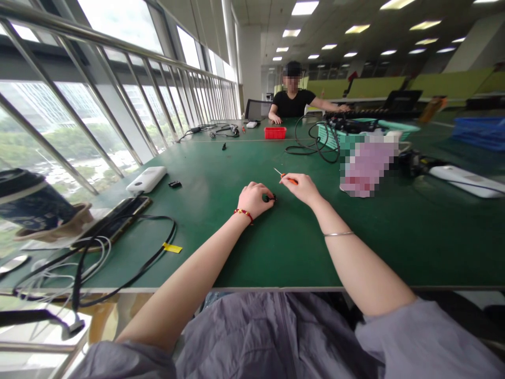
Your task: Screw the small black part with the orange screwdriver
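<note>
Orange-handled, the screwdriver [292, 181] sits in your right hand [303, 188] in the head view, your fingers closed around its handle, its thin shaft pointing ahead and leftward. Your left hand [253, 202], near it, pinches a small black part [270, 199] at the green tabletop [209, 176]; whether they touch, I cannot tell. Farther ahead stands a red bin [275, 133].

Straight ahead, I can slide my fingers [291, 176] over bare green surface [221, 163] as far as the red bin [275, 133]. The teal basket [329, 138] and looped cable [299, 153] block me ahead-right; the white device [147, 180] and tangled cords [77, 279] crowd my left.
</note>
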The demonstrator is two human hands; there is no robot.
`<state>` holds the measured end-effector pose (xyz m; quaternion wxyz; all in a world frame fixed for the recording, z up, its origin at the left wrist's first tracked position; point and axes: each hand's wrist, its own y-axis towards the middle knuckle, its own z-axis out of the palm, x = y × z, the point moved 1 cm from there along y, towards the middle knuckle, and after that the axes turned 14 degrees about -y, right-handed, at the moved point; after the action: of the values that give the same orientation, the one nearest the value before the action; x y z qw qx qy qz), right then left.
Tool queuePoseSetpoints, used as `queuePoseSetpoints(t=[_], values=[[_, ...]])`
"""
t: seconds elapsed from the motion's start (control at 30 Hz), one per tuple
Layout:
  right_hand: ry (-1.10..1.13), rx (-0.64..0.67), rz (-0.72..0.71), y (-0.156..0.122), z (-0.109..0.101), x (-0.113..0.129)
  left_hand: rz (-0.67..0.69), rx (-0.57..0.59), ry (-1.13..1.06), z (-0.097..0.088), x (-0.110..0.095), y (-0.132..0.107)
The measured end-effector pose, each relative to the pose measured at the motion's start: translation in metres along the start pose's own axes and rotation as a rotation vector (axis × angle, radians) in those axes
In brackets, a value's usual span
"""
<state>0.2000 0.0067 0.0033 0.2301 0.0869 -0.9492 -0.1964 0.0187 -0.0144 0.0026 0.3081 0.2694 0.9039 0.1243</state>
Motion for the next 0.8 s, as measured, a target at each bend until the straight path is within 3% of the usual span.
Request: queuePoseSetpoints(t=[0.2,0.37,0.63,0.8], values=[[0.010,0.014,0.003,0.000,0.002,-0.003,0.014,-0.017,0.058,-0.004,0.006,0.002],[0.008,0.033,0.003,0.001,0.004,-0.007,-0.074,-0.073,0.145,-0.016,0.022,0.004],[-0.007,0.051,0.020,0.001,0.005,-0.008,-0.466,-0.208,0.375,-0.072,0.065,-0.008],[-0.013,0.064,0.021,0.000,0.004,-0.008,-0.731,-0.206,0.483,-0.101,0.070,-0.019]])
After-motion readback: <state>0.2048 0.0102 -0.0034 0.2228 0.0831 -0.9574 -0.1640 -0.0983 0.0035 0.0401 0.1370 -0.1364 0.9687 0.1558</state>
